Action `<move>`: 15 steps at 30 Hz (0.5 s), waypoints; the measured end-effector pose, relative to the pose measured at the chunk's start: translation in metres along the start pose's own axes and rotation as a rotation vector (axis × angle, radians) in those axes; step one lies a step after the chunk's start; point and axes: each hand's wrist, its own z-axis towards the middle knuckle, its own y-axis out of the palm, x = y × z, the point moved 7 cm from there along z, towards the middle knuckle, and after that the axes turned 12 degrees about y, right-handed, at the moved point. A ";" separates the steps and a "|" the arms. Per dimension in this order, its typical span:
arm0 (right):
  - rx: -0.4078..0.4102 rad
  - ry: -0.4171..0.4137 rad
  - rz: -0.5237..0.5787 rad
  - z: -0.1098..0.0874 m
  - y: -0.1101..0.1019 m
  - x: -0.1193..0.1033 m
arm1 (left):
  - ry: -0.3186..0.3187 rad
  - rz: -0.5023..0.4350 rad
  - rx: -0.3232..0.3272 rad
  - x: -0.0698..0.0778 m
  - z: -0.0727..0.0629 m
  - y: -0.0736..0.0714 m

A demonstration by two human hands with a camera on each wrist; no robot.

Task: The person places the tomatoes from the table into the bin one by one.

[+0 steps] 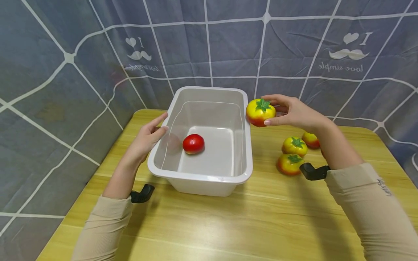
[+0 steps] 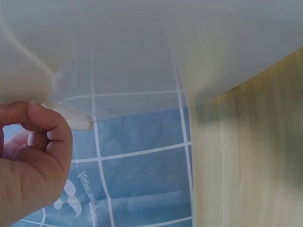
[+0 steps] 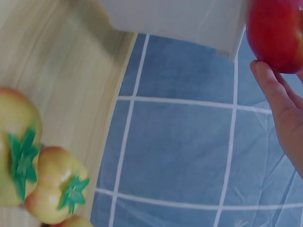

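Cloth backdrop (image 1: 235, 47): hanging behind and along the left, grey-blue, white grid lines crossing it, hearts, moustaches and mirrored lettering showing.
Wooden table (image 1: 202, 232): lying underneath, yellowish grain running across it.
Tub (image 1: 202, 178): pale plastic, standing upright on the table; its right rim is coming between the held tomato (image 1: 260, 112) and the inside.
Red fruit (image 1: 193, 144): resting on the tub floor, near the left wall, shining.
Loose tomatoes (image 1: 294, 146): at least three lying close together right of the tub, right forearm (image 1: 341, 145) partly covering the group.
Black brackets (image 1: 142, 193): jutting from both cuffs, one hanging near the front loose tomato.
Held tomato: hanging above the table at the tub's right rim; yellow on top, deepening to red below, green star-shaped leaf facing up. Touching the rim or not, cannot tell.
Right hand (image 1: 290, 112): pinching the held tomato from its right side, thumb in front, fingers behind.
Left hand (image 1: 147, 139): pinching the tub's left rim between thumb and fingers.
Edges: tub mouth is opening upward just left of the held tomato; tabletop is stretching forward from the tub, its back edge running close along the cloth.
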 end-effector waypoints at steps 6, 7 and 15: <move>-0.001 -0.050 0.050 0.009 0.007 -0.014 | -0.006 0.001 0.007 0.000 0.000 0.000; -0.003 -0.057 0.062 0.011 0.008 -0.016 | -0.007 -0.001 0.008 0.000 0.000 0.000; -0.015 -0.067 0.131 0.023 0.022 -0.024 | -0.004 -0.030 0.010 -0.002 0.001 0.001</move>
